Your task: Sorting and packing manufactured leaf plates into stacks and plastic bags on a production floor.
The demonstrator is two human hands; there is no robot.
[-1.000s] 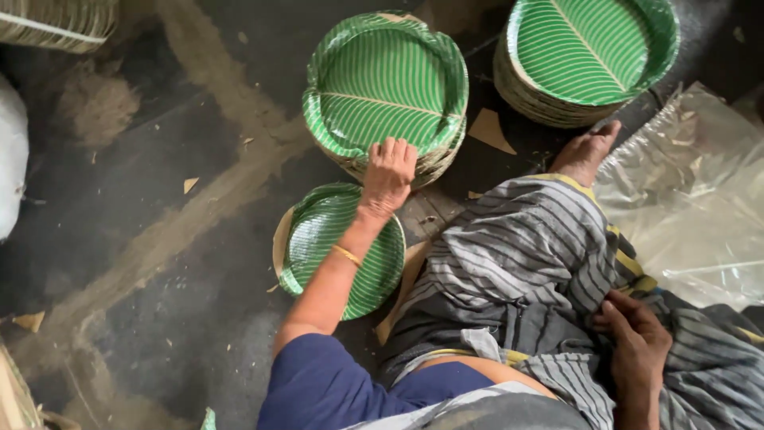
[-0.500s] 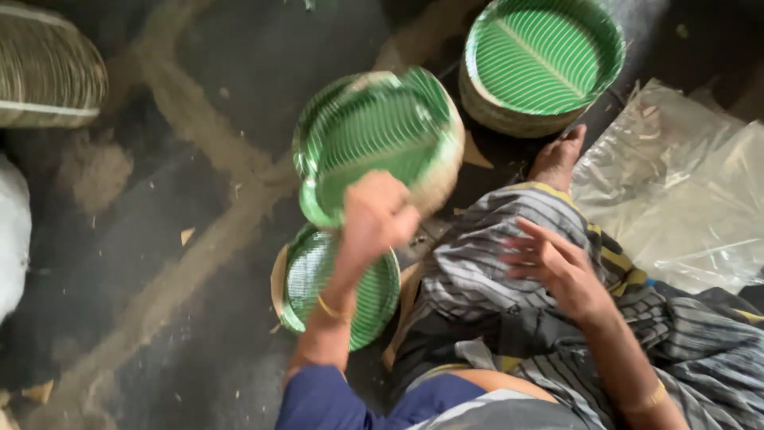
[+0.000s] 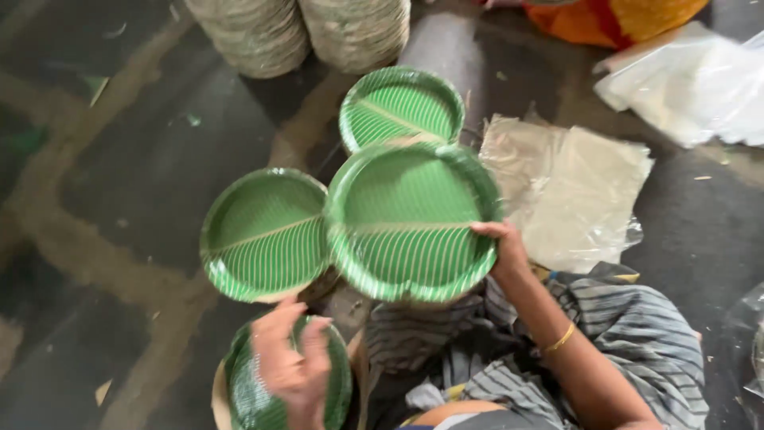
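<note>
Now, right hand (image 3: 503, 243): gripping the right rim of a big green leaf-pattern plate (image 3: 410, 223), fingers curled over the edge, thumb underneath out of sight; gold bangle (image 3: 560, 340) on the wrist.
Held plate: lifted and tilted toward the camera, ribbed face up, overlapping the plates beside and behind it.
Left hand (image 3: 290, 362): blurred, fingers loosely bent, resting on top of a low stack of green plates (image 3: 248, 394) at the bottom edge; whether pinching or only touching, cannot tell.
Left plate (image 3: 263, 235): same green leaf print, just beside the held plate, rims touching or overlapping; what supports it, hidden.
Far plate (image 3: 400, 105): another green one, behind the held plate, partly covered by its upper rim.
Behind: two tall stacks of pale plates (image 3: 298, 32) at the top of the view.
Right side: clear plastic sheet (image 3: 569, 187) crumpled on the dark floor (image 3: 135, 151), more plastic bags (image 3: 684, 80) further back, orange cloth (image 3: 613, 16) at the top.
Below: striped grey garment (image 3: 637, 342) over the lap.
</note>
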